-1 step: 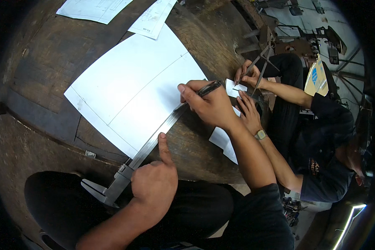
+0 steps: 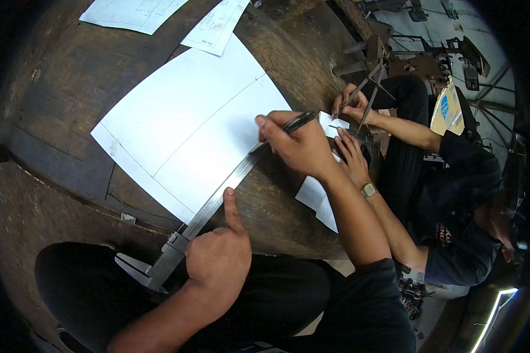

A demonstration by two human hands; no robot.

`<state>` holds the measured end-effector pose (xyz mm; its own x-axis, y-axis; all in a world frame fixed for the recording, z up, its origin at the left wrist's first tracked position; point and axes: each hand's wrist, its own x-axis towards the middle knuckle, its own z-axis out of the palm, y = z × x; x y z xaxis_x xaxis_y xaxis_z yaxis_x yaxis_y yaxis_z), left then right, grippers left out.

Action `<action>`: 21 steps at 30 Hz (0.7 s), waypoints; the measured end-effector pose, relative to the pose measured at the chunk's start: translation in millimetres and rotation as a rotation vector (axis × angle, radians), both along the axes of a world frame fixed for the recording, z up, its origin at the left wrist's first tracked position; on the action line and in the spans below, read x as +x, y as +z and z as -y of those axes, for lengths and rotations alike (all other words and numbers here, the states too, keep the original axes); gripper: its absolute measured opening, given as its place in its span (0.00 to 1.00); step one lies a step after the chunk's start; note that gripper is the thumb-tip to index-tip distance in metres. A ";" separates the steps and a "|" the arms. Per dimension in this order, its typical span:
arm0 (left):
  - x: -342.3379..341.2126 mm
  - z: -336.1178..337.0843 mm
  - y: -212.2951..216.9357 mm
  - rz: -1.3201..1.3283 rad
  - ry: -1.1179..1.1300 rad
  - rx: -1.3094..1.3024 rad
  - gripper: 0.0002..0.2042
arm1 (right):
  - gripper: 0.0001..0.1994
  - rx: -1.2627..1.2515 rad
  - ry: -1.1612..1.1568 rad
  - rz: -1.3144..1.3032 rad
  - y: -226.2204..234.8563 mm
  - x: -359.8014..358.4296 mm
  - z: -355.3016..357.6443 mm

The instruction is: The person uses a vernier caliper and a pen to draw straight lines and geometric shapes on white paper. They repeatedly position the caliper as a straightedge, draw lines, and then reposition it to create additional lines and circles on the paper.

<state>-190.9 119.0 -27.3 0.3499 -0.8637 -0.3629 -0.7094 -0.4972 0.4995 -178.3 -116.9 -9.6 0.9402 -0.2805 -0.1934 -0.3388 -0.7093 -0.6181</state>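
Observation:
A large white sheet of paper [image 2: 182,112] with thin drawn lines lies on the worn wooden table. Along its near right edge rests a metal vernier caliper [image 2: 219,194], its jaws hanging past the table edge over my leg. My left hand [image 2: 218,256] is closed at the caliper, with its index finger stretched out and pressing on the beam; the thumb is hidden. In my right hand [image 2: 297,144] is a black pen [image 2: 298,122], gripped near the far end of the caliper. The pen's tip is hidden by my fingers.
Printed drawings [image 2: 215,26] overlap the sheet's far corner, and another drawing [image 2: 129,15] lies at the far left. On the right a co-worker's hands [image 2: 353,156] hold metal dividers [image 2: 368,97] over a small paper. Folded white paper [image 2: 318,200] lies beside my right forearm.
My right hand with the pen has shifted slightly to the right along the caliper. My left hand and the caliper have stayed in place.

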 end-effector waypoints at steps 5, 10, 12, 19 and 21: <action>1.0 0.6 1.3 0.003 -0.012 0.015 0.41 | 0.19 -0.111 -0.196 0.009 1.1 8.2 24.6; 0.4 0.4 -0.9 0.080 -0.068 0.057 0.46 | 0.20 -0.030 -0.120 0.039 -5.6 2.8 36.1; 0.2 -0.2 -1.3 0.048 -0.051 0.034 0.46 | 0.21 -0.010 -0.160 0.056 -7.7 3.7 43.2; -0.1 -0.8 -1.9 0.008 0.011 -0.018 0.40 | 0.21 -0.011 -0.203 0.097 -7.9 8.6 63.5; -0.6 -0.2 -2.2 0.013 0.007 -0.005 0.40 | 0.21 -0.048 -0.208 0.106 -7.4 8.8 65.6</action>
<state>-191.5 119.3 -29.5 0.3609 -0.8628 -0.3540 -0.7124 -0.5000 0.4924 -169.4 -182.4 -17.0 0.8757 -0.4764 -0.0787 -0.4155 -0.6604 -0.6255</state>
